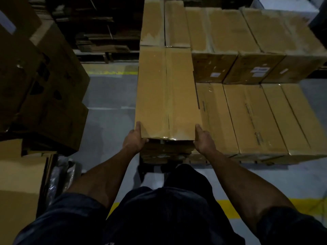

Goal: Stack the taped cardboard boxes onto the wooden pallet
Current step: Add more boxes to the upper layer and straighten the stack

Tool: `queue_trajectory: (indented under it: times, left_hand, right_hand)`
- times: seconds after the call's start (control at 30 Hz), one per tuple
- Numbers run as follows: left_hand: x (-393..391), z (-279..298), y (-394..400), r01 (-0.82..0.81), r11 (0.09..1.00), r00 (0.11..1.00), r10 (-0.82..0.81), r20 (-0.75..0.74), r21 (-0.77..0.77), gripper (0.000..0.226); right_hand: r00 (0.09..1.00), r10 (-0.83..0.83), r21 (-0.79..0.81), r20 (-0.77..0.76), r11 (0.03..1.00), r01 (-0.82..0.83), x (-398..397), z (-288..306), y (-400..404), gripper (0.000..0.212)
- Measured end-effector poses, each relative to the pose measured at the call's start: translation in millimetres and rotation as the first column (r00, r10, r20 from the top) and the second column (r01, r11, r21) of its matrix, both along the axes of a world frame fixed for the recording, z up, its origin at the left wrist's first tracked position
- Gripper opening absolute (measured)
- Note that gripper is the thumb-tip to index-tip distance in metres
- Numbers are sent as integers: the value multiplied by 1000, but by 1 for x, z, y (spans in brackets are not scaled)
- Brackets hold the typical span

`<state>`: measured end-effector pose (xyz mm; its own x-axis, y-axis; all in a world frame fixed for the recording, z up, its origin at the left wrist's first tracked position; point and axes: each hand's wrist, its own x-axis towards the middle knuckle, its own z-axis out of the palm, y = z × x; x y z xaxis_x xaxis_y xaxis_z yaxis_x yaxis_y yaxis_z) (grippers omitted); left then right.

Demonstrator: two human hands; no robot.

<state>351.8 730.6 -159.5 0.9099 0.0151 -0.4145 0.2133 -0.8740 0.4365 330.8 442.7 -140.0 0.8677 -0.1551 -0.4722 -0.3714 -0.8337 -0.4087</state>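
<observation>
A long taped cardboard box (166,92) lies lengthwise on top of the left column of the stack, its near end towards me. My left hand (135,138) grips its near left corner, thumb on the top edge. My right hand (203,138) grips the near right corner the same way. A second taped box (164,23) lies end to end behind it. To the right, lower rows of taped boxes (256,117) cover the load. The wooden pallet (247,160) shows only as a dark strip under the stack's front edge.
A tall leaning pile of dark cartons (44,82) stands on the left across a grey floor aisle (109,106). Flat cardboard sheets (17,183) lie at the lower left. Yellow floor lines (265,207) run near my legs. Shelving with folded cardboard (106,32) is at the back.
</observation>
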Motion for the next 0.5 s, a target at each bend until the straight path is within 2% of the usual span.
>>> queue_trajectory:
  times: [0.17,0.23,0.33,0.4,0.5]
  left_hand:
    - [1,4,4,-13,998,998,10,-66,-54,93]
    - [-5,15,0,9,1000,997,-9,-75,-11,78]
    - [-29,45,-10,52,993,992,-39,-120,106,50]
    - [-48,65,-20,81,984,987,-57,-149,159,46]
    - [-73,83,-33,138,980,984,-119,-132,141,48]
  right_hand:
    - [997,-71,75,7,995,70,-11,7,6,72]
    - [995,-96,96,-7,991,96,-26,17,4,65]
    - [974,-220,151,-48,963,225,-61,39,0,60]
    - [948,-315,163,-42,934,318,-90,55,-4,58]
    - [919,-393,184,-34,901,392,-123,69,-13,56]
